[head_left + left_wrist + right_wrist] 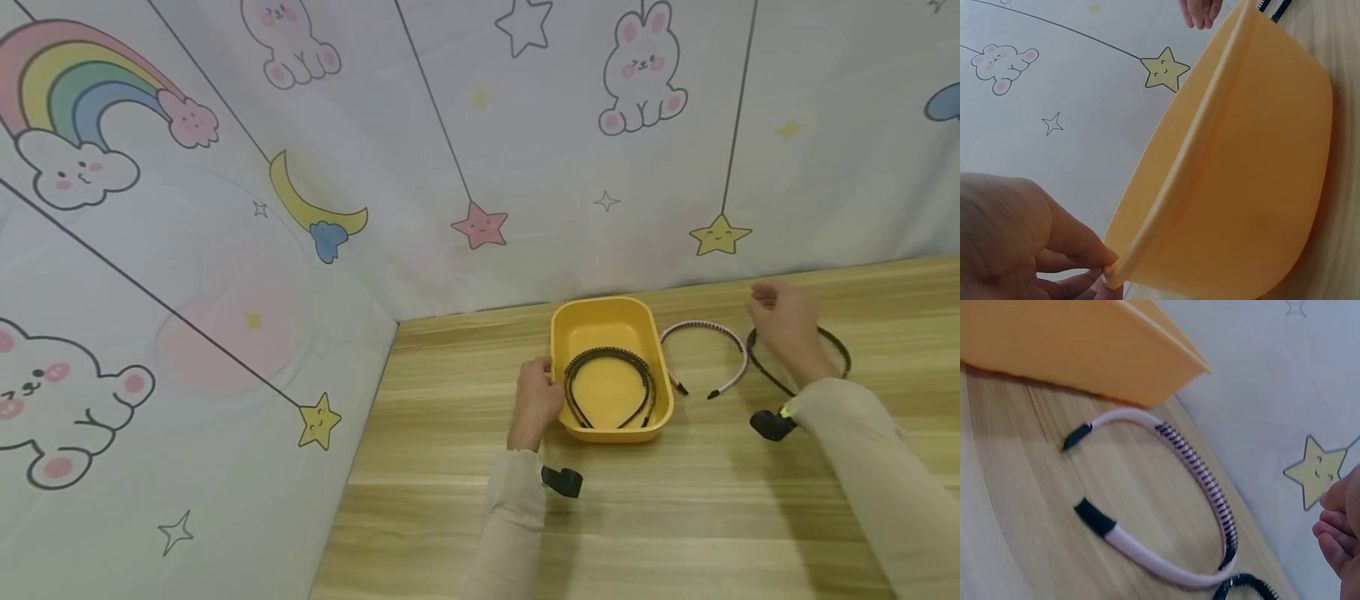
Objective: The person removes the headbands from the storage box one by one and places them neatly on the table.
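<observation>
A yellow plastic bin stands on the table with dark headbands lying inside it. My left hand pinches the bin's rim at its left side; thumb and fingertips on the edge show in the left wrist view. Just right of the bin lies a pink headband with a black-wrapped top and black tips. Beside it is a black headband, partly covered by my right hand in the head view. That hand hovers with loosely bent fingers, and nothing shows in it.
The wood-grain table reaches back to a white cloth wall printed with stars and rabbits. A second cloth wall bounds the table on the left. Dark wrist cameras sit on both wrists.
</observation>
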Available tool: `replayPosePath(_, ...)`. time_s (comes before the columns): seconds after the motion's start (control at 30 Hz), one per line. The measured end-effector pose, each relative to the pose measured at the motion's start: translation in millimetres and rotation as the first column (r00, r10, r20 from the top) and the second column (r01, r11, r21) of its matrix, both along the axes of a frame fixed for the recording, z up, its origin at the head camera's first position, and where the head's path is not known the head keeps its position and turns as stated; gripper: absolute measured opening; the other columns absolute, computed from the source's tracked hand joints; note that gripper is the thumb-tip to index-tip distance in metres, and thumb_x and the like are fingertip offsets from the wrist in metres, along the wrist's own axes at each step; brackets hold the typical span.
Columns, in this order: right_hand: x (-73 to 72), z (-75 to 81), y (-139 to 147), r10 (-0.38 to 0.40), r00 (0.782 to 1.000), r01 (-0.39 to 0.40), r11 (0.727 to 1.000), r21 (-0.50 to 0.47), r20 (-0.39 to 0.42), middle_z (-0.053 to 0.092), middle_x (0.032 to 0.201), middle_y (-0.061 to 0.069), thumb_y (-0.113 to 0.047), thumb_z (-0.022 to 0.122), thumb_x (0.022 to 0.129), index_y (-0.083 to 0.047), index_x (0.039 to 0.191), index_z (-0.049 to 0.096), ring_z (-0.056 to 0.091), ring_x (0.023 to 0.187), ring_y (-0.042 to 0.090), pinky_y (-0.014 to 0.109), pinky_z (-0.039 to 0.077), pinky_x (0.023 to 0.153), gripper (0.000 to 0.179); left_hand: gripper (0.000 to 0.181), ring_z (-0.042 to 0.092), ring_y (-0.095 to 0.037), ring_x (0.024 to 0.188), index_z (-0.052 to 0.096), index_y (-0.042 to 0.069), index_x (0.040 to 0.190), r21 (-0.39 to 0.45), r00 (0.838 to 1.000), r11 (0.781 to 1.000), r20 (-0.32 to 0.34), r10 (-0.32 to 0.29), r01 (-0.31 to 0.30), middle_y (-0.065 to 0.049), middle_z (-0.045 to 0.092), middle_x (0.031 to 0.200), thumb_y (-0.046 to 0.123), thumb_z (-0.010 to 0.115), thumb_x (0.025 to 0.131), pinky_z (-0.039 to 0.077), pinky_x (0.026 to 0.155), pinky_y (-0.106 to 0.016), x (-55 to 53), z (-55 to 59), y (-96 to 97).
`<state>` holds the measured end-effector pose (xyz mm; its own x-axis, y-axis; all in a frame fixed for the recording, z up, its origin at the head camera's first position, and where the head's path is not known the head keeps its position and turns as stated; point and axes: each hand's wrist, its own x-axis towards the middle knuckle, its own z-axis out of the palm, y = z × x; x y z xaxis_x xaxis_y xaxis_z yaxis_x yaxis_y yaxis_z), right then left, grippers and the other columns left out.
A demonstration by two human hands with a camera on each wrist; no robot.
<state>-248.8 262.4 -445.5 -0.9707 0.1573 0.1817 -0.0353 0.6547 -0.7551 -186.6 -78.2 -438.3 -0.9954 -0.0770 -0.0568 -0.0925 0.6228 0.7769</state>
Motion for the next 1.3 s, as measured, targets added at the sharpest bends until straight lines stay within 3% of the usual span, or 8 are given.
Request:
replayPosePath(0.43,-8.2,11.4,-42,0.061,0.993,-0.062,0.998,-0.005,-0.102,0.056,0.117,0.035,-0.009,0.046,0.094,0.015,0.124,0.051,0.054,0.107,0.046,0.056,0.044,0.091,0.038,0.05,0.056,-0.024,0.103,0.052,-0.003,0.133,-0.01,1.0,1.0,-0.005,-0.003,0.003,-0.017,0.054,0.127,-0.008,0.048,0.083,0.05,0.086,-0.036,0.6,-0.2,-0.3)
replayPosePath(0.97,-5.2,20.6,-95,0.226,0.972,-0.225,0.974,0.035,-0.061,0.055,0.119,0.033,-0.011,0.045,0.096,0.014,0.126,0.051,0.053,0.109,0.046,0.056,0.044,0.093,0.039,0.05,0.056,-0.024,0.102,0.053,-0.004,0.132,-0.005,1.0,1.0,-0.008,0.003,-0.003,-0.017,0.054,0.125,-0.009,0.049,0.082,0.05,0.086,-0.036,0.6,0.0,-0.2)
replayPosePath(1.17,-7.2,20.2,-111,0.285,0.958,-0.285,0.958,0.022,0.013,0.056,0.12,0.032,-0.011,0.051,0.095,0.014,0.126,0.051,0.054,0.109,0.044,0.054,0.045,0.093,0.04,0.051,0.055,-0.025,0.104,0.052,-0.004,0.132,-0.004,1.0,1.0,-0.004,0.006,-0.006,-0.018,0.053,0.126,-0.009,0.049,0.081,0.05,0.088,-0.037,1.3,1.0,-0.2)
replayPosePath(1.3,-8.9,18.4,-118,0.311,0.951,-0.31,0.95,0.044,-0.005,0.058,0.118,0.032,-0.008,0.052,0.093,0.014,0.123,0.053,0.056,0.107,0.044,0.053,0.046,0.093,0.038,0.051,0.056,-0.025,0.104,0.052,-0.004,0.132,0.0,1.0,1.0,-0.008,0.001,-0.001,-0.018,0.053,0.126,-0.009,0.049,0.081,0.05,0.088,-0.036,1.6,2.1,-0.1)
